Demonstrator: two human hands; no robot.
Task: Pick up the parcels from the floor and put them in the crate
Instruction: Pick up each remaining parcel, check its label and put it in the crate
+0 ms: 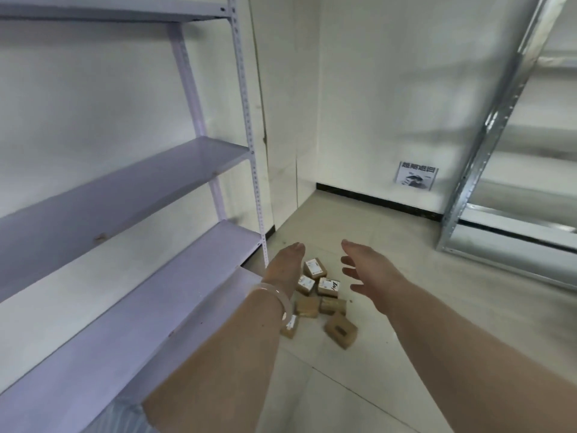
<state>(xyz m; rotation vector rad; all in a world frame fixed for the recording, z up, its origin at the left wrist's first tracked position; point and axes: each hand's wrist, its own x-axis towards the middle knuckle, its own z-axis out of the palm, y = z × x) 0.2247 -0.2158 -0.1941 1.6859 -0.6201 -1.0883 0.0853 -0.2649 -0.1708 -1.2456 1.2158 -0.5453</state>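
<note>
Several small brown cardboard parcels [321,295] lie in a loose heap on the pale tiled floor, some with white labels; one lies apart at the front right [340,330]. Both my arms reach out above the heap. My left hand [285,264], with a pale bangle on its wrist, is flat with fingers together and holds nothing; it hides part of the heap. My right hand [367,271] is open with fingers spread, empty, to the right of the parcels. No crate is in view.
A white metal shelf rack [150,245] stands close on the left, its lower shelves jutting toward the parcels. A grey metal rack [477,182] stands at the right. A printed notice [416,175] hangs low on the far wall.
</note>
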